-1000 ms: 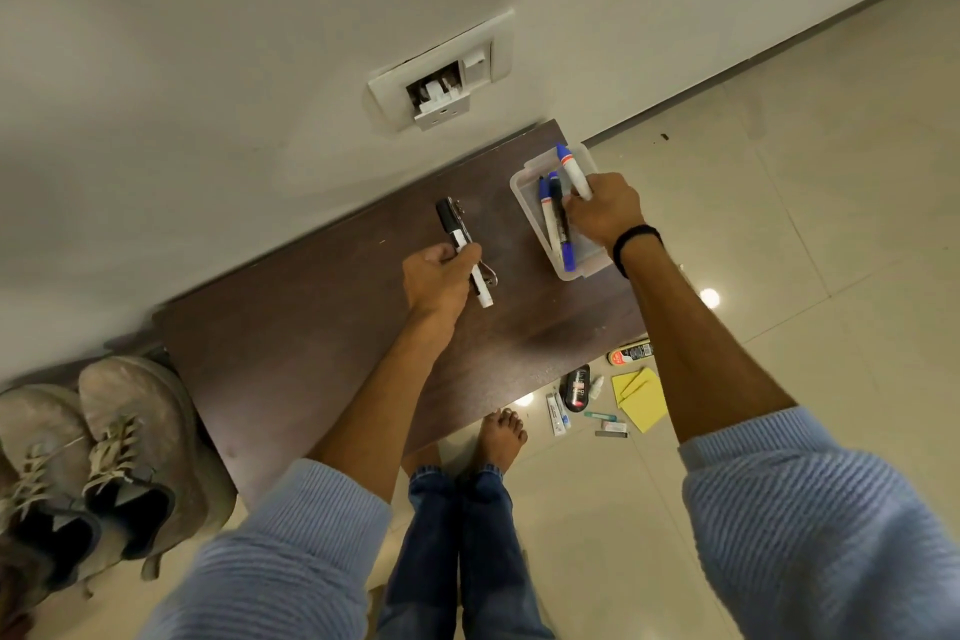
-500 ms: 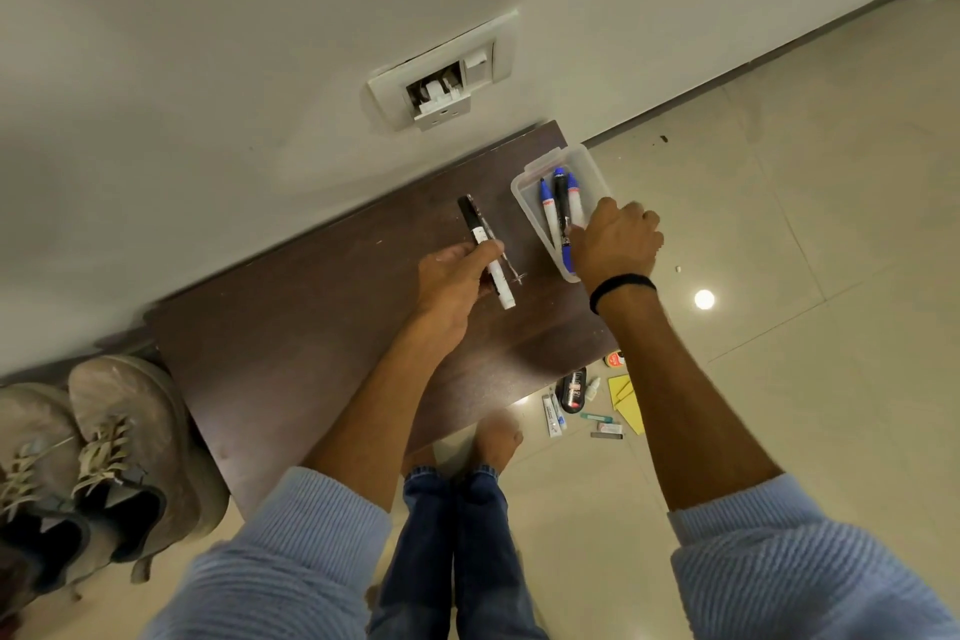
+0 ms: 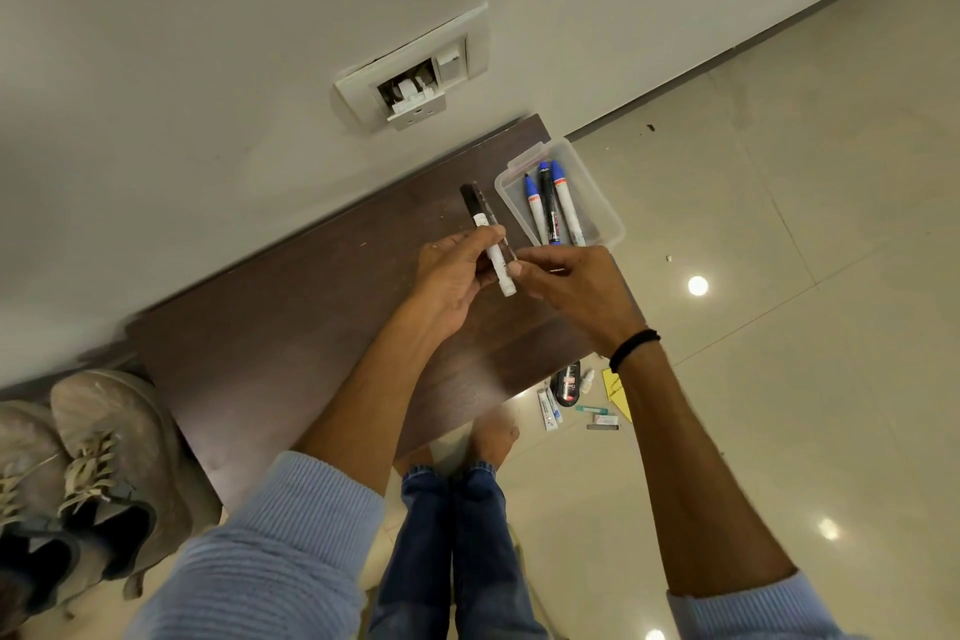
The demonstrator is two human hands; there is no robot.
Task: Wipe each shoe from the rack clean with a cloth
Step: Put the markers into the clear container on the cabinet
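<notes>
A pair of dusty grey lace-up shoes [image 3: 104, 457] stands at the lower left, beside the dark brown table top [image 3: 291, 327]. No cloth is in view. Above the table's right part, my left hand [image 3: 452, 281] grips a white marker with a black cap [image 3: 485, 231], and a thin dark stick [image 3: 508, 247] lies alongside it. My right hand [image 3: 576, 291] meets it from the right, its curled fingertips pinching at the thin stick near the marker's lower end.
A clear plastic box [image 3: 608, 218] holding three markers sits on the table's right end, partly over the edge. A broken wall socket [image 3: 415, 73] is above. Small tubes, a black case [image 3: 566, 382] and yellow paper [image 3: 618, 392] lie on the tiled floor by my bare foot [image 3: 493, 434].
My right hand left the plastic box, where it set down a blue-capped marker, and moved left to the marker in my left hand. My left hand lifted the marker slightly.
</notes>
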